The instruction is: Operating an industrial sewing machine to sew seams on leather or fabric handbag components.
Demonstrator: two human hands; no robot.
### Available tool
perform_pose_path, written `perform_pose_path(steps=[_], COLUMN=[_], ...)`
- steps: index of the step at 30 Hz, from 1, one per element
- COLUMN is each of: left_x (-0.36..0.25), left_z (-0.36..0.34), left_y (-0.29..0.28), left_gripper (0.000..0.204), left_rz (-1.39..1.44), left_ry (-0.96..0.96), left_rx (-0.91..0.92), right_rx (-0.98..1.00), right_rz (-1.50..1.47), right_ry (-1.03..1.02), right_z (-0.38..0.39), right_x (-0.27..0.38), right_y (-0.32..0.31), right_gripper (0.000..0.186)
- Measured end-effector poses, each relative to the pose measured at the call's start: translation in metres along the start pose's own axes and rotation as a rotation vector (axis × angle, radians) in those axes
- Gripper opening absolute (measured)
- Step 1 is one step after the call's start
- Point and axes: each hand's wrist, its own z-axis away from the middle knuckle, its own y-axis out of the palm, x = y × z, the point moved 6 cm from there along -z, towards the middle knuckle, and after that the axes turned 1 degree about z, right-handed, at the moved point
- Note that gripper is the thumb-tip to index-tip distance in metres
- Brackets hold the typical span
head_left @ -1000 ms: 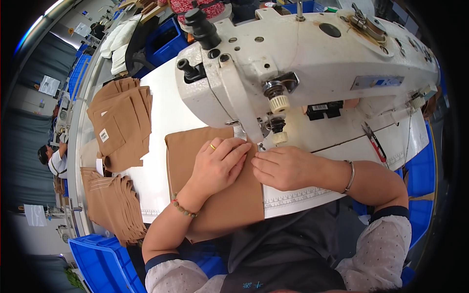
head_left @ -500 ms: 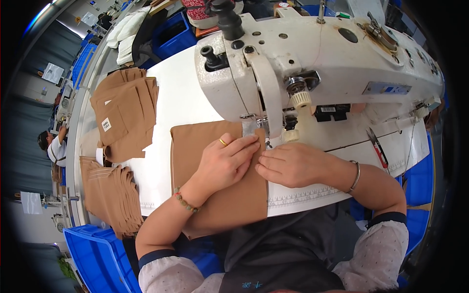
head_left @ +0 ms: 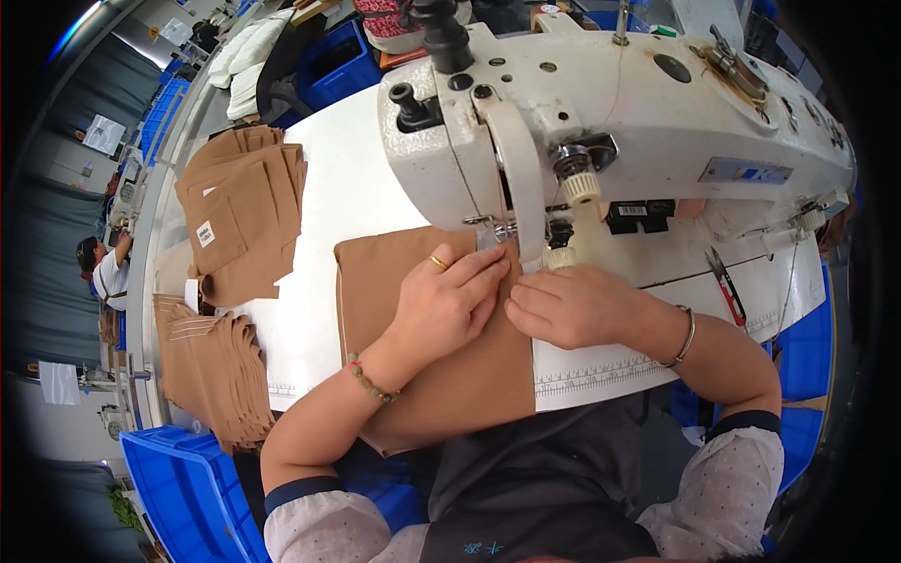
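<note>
A brown fabric piece point(head_left: 375, 281) lies on the white sewing table, its far right edge close to the needle area of a white sewing machine point(head_left: 422, 141). My left hand point(head_left: 452, 302) rests on top of the cloth, fingers bent and pressed together, their tips at the edge just before the presser foot point(head_left: 504, 231). Beside it, my right hand point(head_left: 568, 308) pinches the right edge of the same cloth with thumb and fingers closed. The two hands nearly meet there. The exact grip under the fingertips is hidden.
Stacked brown fabric pieces point(head_left: 239, 206) lie at the left, with another fanned pile point(head_left: 211, 375) nearer me. Red-handled thread snips point(head_left: 728, 291) lie right of the machine. Blue bins point(head_left: 188, 488) stand beside the table. A ruler strip point(head_left: 601, 372) runs along its front edge.
Both hands and the brown fabric piece have shifted slightly to the right. The left fingertips have moved a little farther forward, closer to the presser foot.
</note>
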Motion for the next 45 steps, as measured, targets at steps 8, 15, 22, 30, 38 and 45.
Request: perform_pose_path(steps=[8, 15, 22, 30, 38, 45], left_x=[0.003, 0.004, -0.032, -0.116, -0.118, -0.132], left_z=[0.000, 0.001, 0.022, 0.113, 0.139, 0.151], left_y=[-0.001, 0.002, -0.008, -0.012, 0.009, -0.015], left_gripper=[0.034, 0.034, 0.046, 0.069, 0.062, 0.028], left_rz=[0.003, 0.004, -0.197, 0.055, -0.179, -0.121], left_ry=[-0.012, -0.002, 0.019, -0.132, -0.050, 0.067], left_rx=[0.007, 0.011, 0.185, 0.211, 0.090, -0.014], right_rx=[0.039, 0.074, 0.189, -0.050, -0.350, -0.059], right_rz=[-0.015, 0.008, 0.001, -0.080, -0.924, -1.447], right_ry=[0.056, 0.073, 0.257, 0.543, 1.390, 1.550], right_z=[-0.004, 0.000, 0.003, 0.046, 0.088, 0.082], right_x=[-0.003, -0.002, 0.047, 0.137, 0.142, 0.172], right_y=[-0.001, 0.001, -0.021, -0.023, 0.054, 0.034], right_gripper=[0.014, 0.012, 0.020, 0.014, 0.036, 0.012])
